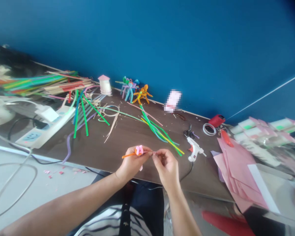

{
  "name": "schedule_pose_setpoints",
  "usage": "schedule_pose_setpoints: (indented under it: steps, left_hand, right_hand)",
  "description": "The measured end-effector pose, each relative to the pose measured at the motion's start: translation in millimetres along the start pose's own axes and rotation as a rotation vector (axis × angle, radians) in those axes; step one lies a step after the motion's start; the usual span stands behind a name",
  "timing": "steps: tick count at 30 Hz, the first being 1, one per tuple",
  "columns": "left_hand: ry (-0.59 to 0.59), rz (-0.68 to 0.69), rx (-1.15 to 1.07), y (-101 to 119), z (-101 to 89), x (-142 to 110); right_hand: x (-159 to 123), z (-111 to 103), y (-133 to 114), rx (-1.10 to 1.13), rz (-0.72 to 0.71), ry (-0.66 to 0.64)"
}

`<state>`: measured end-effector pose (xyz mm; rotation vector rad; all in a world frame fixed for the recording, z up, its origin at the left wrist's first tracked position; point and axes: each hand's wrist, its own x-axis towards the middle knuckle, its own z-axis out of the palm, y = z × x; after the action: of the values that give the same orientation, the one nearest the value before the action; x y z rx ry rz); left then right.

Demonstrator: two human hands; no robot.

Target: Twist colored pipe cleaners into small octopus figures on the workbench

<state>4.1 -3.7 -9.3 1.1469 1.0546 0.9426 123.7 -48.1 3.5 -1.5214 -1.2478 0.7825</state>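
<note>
Orange strip (129, 155) with a pink paper tuft (139, 150) sits pinched in the left hand (132, 165), right hand (166, 166) pinching right beside it; a slackened pinch could drop the tuft.

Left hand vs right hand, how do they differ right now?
The left hand grips an orange stem topped with a pink piece, while the right hand holds no visible stem. The left hand closes around its load, while the right hand pinches at its fingertips, with anything held there too small to tell. Both hands are bare and raised over the brown desk, their fingers almost meeting.
</note>
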Motion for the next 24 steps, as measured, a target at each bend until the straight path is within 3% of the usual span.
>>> schedule_pose_setpoints:
  steps: [5,9,14,21,24]
  left_hand:
    - [-0.110,-0.156,-0.106,5,0.5,1]
    - [-0.146,-0.263,-0.345,2,0.4,4]
    - [-0.215,-0.429,-0.545,-2,-3.2,8]
    - [-0.441,-0.527,-0.657,-16,-9.8,14]
    - [-0.406,-0.511,-0.660,-26,-10.1,18]
  right_hand:
    - [0,0,4,-0.008,-0.002,-0.081]
    - [2,-1,12,0.103,0.050,-0.113]
    - [6,-4,24,0.160,0.147,-0.066]
    - [14,-3,51,0.351,0.253,0.104]
    - [17,0,65,0.409,0.240,0.114]
